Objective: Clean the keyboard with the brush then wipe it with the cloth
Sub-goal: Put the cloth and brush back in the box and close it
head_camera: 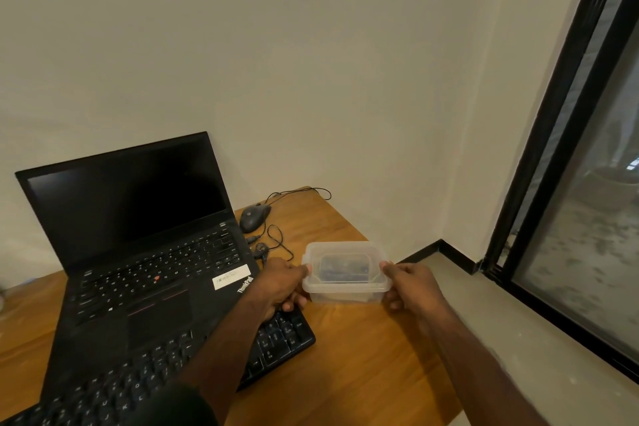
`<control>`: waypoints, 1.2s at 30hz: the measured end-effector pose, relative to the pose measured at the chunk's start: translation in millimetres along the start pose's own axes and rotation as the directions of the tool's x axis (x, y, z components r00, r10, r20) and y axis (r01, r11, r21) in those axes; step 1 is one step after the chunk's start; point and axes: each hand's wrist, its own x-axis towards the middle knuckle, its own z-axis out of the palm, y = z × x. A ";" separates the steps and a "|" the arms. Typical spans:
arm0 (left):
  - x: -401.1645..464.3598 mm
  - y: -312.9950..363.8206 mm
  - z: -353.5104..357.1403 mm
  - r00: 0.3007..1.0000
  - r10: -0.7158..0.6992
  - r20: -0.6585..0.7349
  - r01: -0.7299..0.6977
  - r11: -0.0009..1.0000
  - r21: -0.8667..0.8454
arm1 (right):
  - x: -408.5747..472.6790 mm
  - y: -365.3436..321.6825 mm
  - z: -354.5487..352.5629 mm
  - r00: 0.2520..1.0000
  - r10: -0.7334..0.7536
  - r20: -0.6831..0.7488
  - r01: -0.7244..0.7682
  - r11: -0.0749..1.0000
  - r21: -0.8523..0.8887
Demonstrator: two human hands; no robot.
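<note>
While outstretched, both hands' grip (345,282) around container (345,294).

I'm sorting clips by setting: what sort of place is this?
Probably a home or small-office desk in a room corner: an open laptop, a separate keyboard and a wired mouse sit on a wooden table beside a window.
</note>
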 end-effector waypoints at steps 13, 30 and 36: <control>3.3 -7.2 4.7 0.996 0.008 -0.089 -0.012 0.999 -0.053 | -2.7 -14.5 4.5 0.961 -0.277 -0.025 0.220 0.811 -0.542; 0.4 -4.5 17.5 0.902 0.319 -0.290 -0.203 0.908 0.367 | -9.3 -25.8 8.6 0.950 -0.311 0.016 0.212 0.608 -0.765; 3.0 -7.5 19.3 0.900 0.333 -0.283 -0.161 0.854 0.494 | -7.5 -24.6 7.6 0.939 -0.342 0.045 0.237 0.544 -0.805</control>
